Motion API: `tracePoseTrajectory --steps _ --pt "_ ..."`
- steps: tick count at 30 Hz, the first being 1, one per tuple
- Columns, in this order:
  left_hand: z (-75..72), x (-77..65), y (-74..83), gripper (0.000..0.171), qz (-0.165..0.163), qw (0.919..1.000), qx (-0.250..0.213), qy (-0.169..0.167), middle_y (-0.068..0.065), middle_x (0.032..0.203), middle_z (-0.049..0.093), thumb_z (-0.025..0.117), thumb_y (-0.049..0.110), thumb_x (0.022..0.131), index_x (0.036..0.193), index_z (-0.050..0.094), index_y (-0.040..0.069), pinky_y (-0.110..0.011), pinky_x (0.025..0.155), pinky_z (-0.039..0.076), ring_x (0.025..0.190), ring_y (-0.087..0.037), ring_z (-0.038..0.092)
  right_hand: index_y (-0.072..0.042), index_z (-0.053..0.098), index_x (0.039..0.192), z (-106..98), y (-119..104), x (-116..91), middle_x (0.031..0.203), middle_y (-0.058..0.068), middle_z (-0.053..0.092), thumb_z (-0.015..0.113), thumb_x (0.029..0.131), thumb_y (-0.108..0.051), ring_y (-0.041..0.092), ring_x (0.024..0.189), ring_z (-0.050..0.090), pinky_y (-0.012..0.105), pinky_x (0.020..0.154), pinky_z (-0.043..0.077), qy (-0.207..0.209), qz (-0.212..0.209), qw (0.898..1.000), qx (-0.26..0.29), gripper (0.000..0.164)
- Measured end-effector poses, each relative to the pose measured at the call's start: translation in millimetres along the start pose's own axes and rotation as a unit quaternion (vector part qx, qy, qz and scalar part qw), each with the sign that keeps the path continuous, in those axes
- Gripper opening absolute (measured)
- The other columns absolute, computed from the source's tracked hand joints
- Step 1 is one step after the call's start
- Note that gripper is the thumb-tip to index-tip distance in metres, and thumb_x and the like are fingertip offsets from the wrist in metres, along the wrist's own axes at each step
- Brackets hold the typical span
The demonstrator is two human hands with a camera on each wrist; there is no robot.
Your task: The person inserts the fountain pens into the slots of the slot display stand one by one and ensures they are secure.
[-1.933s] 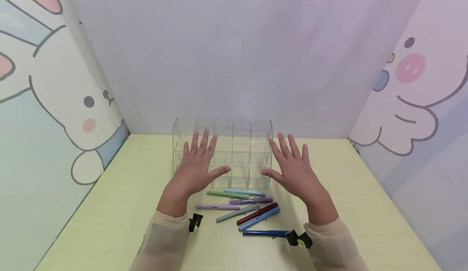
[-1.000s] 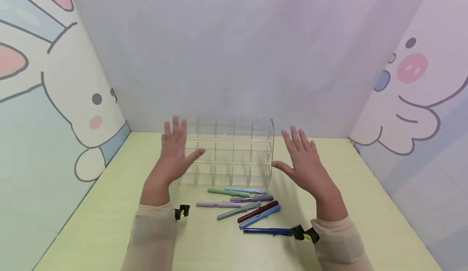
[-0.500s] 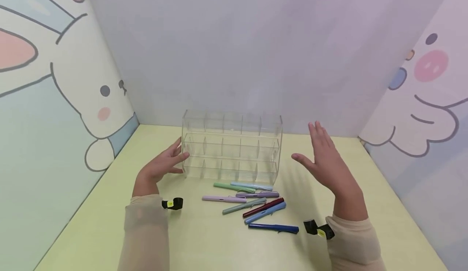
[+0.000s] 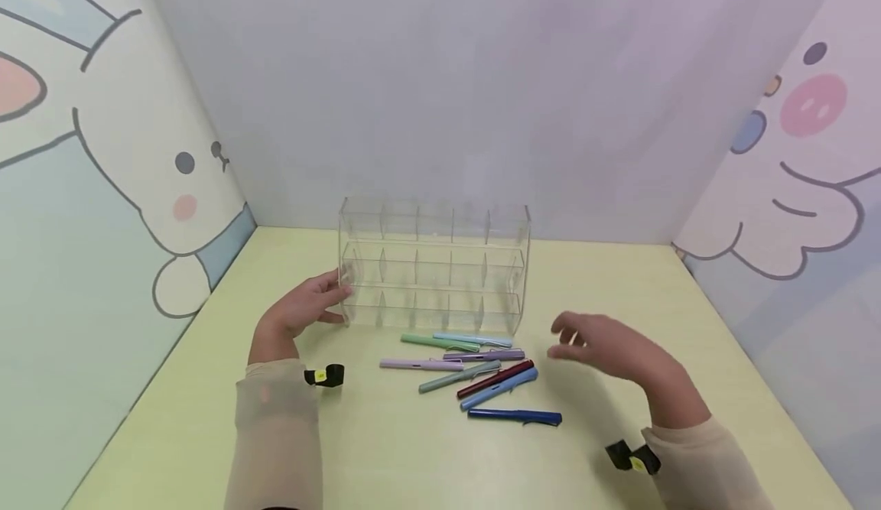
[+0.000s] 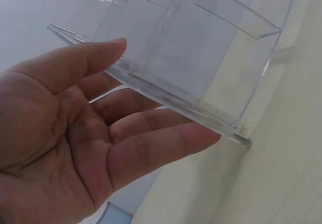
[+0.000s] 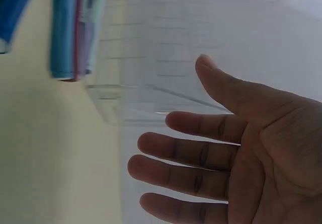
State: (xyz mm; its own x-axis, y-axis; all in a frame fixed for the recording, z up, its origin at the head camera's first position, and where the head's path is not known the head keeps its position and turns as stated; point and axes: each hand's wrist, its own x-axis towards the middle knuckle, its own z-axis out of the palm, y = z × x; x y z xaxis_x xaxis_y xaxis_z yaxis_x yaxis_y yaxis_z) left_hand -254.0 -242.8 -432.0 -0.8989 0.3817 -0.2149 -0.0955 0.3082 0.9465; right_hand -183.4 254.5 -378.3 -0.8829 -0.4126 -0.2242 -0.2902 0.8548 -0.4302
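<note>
Pale lilac backdrop (image 4: 440, 97) is standing behind the light yellow table (image 4: 385, 456), while a cartoon rabbit (image 4: 131, 151) is showing at the left and another cartoon animal (image 4: 791, 212) at the right. Toward the back of the table the clear rack (image 4: 433, 263) is standing upright, its three tiers of compartments facing me. My left hand (image 4: 299, 311) is gripping the rack by its left side, the thumb crossing the front edge and the other fingers passing behind it. My right hand (image 4: 606, 344) is hovering to the right of the pens, its fingers loosely bent and parted from the thumb. Just in front of the rack, a light green pen (image 4: 439, 343) and a light blue pen (image 4: 473, 339) are lying close together. A purple pen (image 4: 484, 355) is lying next, and a lilac pen (image 4: 421, 365) is reaching out leftward. A grey-green pen (image 4: 460, 378), a dark red pen (image 4: 495, 379) and a mid-blue pen (image 4: 499, 389) are slanting side by side, and a navy pen (image 4: 515, 416) is lying nearest me
</note>
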Motion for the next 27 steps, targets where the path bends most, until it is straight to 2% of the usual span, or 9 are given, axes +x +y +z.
tracePoseTrajectory --steps 4,7,12,15,21,27 --pt "-0.6 -0.5 0.4 0.064 -0.001 1.0000 0.006 0.002 -0.015 0.161 0.025 0.051 0.036 0.103 0.158 0.020 0.023 -0.045 0.099 0.053 0.142 -0.039 0.034 -0.019 0.064 0.105 28 1 1 0.090 -0.007 0.062 0.073 0.084 -0.049 0.012 0.081 0.057 0.034 0.070 0.050 -0.076 0.015 0.997 0.003 0.038" --pt "-1.1 -0.6 0.0 0.065 -0.004 0.9999 0.012 0.007 -0.015 0.161 0.023 0.051 0.035 0.103 0.158 0.019 0.022 -0.044 0.098 0.053 0.143 -0.038 0.034 -0.021 0.063 0.099 44 -1 -2 0.083 -0.007 0.057 0.076 0.082 -0.047 0.011 0.075 0.052 0.031 0.065 0.045 -0.093 0.007 0.996 -0.001 0.034" --pt "-0.9 0.2 -0.2 0.060 -0.003 1.0000 0.006 0.006 -0.015 0.158 0.032 0.049 0.031 0.104 0.158 0.022 0.025 -0.046 0.099 0.052 0.140 -0.039 0.038 -0.023 0.057 0.091 59 -3 -8 0.081 -0.009 0.052 0.075 0.080 -0.055 0.006 0.069 0.045 0.025 0.060 0.037 -0.077 -0.046 0.995 -0.038 0.037" --pt "-1.0 -0.3 -1.0 0.061 -0.002 1.0000 0.001 0.002 -0.016 0.157 0.033 0.050 0.031 0.104 0.158 0.022 0.024 -0.046 0.099 0.052 0.140 -0.038 0.038 -0.024 0.055 0.088 65 -6 -10 0.082 -0.010 0.049 0.075 0.078 -0.056 0.005 0.069 0.044 0.024 0.060 0.036 -0.072 -0.055 0.994 -0.068 0.039" --pt "-1.6 -0.8 -2.3 0.067 -0.002 1.0000 0.004 0.001 -0.015 0.160 0.028 0.051 0.034 0.103 0.159 0.017 0.020 -0.045 0.100 0.052 0.141 -0.038 0.038 -0.024 0.055 0.084 73 -12 -12 0.079 -0.012 0.046 0.080 0.079 -0.040 0.007 0.069 0.043 0.024 0.059 0.037 -0.071 -0.047 0.990 -0.113 0.030" --pt "-1.6 -2.3 -1.1 0.068 0.005 1.0000 0.005 0.000 -0.016 0.160 0.026 0.051 0.035 0.103 0.159 0.015 0.019 -0.045 0.100 0.052 0.140 -0.039 0.038 -0.024 0.055 0.082 74 -11 -12 0.077 -0.013 0.044 0.077 0.083 -0.028 0.005 0.067 0.042 0.022 0.058 0.037 -0.050 -0.076 0.987 -0.134 0.022"
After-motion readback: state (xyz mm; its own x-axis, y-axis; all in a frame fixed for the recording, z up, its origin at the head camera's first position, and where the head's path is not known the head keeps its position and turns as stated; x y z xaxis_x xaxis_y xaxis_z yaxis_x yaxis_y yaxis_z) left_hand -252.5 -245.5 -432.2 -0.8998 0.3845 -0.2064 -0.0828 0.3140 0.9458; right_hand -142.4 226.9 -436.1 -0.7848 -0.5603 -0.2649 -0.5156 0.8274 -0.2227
